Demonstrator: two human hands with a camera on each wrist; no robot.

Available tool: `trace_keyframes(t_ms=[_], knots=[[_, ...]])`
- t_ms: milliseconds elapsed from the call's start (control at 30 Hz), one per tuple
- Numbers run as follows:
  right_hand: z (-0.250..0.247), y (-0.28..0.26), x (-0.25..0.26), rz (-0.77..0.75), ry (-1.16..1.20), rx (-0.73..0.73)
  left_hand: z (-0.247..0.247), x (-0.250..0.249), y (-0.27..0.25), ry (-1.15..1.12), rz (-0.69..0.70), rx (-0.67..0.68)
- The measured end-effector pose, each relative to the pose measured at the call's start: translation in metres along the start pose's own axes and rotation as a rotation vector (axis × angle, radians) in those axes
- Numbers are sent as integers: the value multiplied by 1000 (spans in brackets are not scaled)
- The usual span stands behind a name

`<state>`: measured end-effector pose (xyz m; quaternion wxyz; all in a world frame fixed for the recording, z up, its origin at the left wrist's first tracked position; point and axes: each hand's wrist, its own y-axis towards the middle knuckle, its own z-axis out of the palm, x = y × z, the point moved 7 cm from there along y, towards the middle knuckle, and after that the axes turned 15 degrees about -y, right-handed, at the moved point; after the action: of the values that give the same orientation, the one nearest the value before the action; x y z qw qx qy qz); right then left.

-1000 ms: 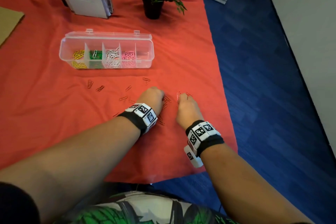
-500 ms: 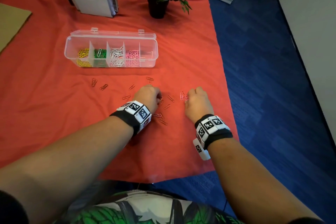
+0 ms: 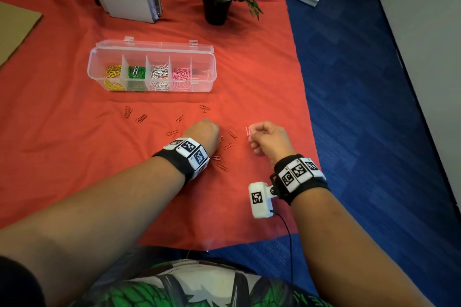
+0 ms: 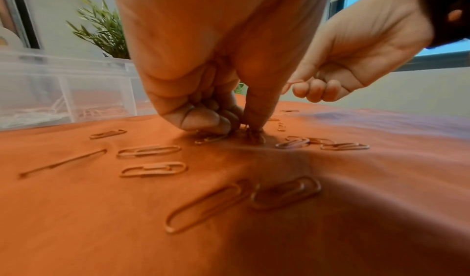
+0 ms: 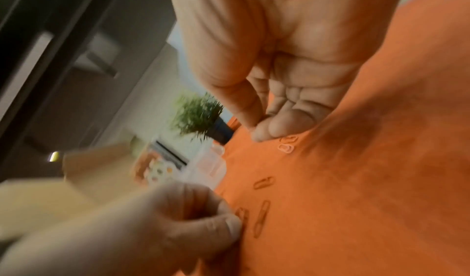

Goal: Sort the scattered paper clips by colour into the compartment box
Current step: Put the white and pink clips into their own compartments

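Since 0.5 s ago the right hand (image 3: 270, 141) has been lifting off the desk (image 3: 62, 132) w/ pink paper clips (image 3: 248, 131) pinched in its fingers (image 3: 254, 136), while the left hand (image 3: 203, 132) is staying low. Left fingers (image 4: 254, 107) are curling down & pinching a red paper clip (image 4: 254, 137) against the red cloth, other red clips (image 3: 174, 132) lying scattered around it. The clear compartment box (image 3: 151, 67) is sitting beyond the hands, lid open, holding yellow, green, white & pink clips in separate compartments, far-right one w/ a few red.

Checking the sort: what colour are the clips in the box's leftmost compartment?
Yellow clips, clearest in the head view.
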<state>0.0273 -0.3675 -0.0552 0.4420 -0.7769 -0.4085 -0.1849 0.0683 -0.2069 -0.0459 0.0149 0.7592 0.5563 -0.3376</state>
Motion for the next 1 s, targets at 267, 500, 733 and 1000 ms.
trace_keyframes(t_ms=[267, 500, 733, 1000], knots=[[6, -2, -2, 171, 616, 83, -12, 30, -18, -767, -143, -116], [8, 9, 32, -226, -799, -156, 4, 30, -35, -1464, -485, -18], [20, 8, 34, -249, -1074, -210, 1, 25, -33, -365, -70, -7], [17, 13, 45, -231, -1107, -101, 8, 16, -40, -160, 122, -43]])
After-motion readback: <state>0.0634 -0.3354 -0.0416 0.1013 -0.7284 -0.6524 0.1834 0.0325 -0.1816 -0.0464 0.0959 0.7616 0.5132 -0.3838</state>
